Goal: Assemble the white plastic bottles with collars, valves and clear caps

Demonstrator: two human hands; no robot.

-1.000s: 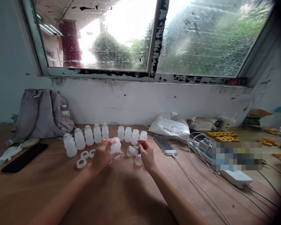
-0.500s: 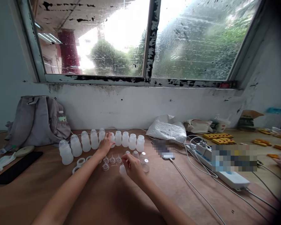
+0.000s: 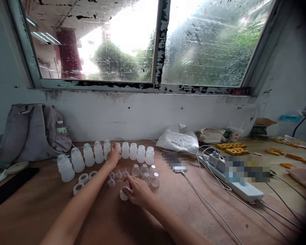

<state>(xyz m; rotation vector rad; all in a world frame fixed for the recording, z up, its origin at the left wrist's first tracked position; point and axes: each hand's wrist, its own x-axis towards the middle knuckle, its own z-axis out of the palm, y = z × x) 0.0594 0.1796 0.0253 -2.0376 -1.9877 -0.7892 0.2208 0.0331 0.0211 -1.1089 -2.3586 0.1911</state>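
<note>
Bottles, frosted white, stand in a curved row on the worktop, below the window. No writing can be made out on them. Their long axes run upright, though the leftmost look slightly tilted, tops to the left; the five at the left wear clear tops, while those at the right end have bare necks pointing up.

The left hand reaches into the middle of the row, fingers bent and touching a bare-necked bottle; whether they grip it I can't tell. The right hand is half open, thumb and forefinger apart, the thumb against a small round piece lying on the worktop in front of the row.

White rings lie beside the left forearm. Between the forearms are clear teats, tips up, and just right of them clear caps, domes up.

At the far left sits a grey backpack; a drink bottle in its side pocket has a pale green label, too small to read. A silvery bag lies by the wall, and a cup further right carries a reddish mark, not legible. Cables trail around a white power strip, with yellow parts beyond. Someone else's hand rests blurred at the right edge.
</note>
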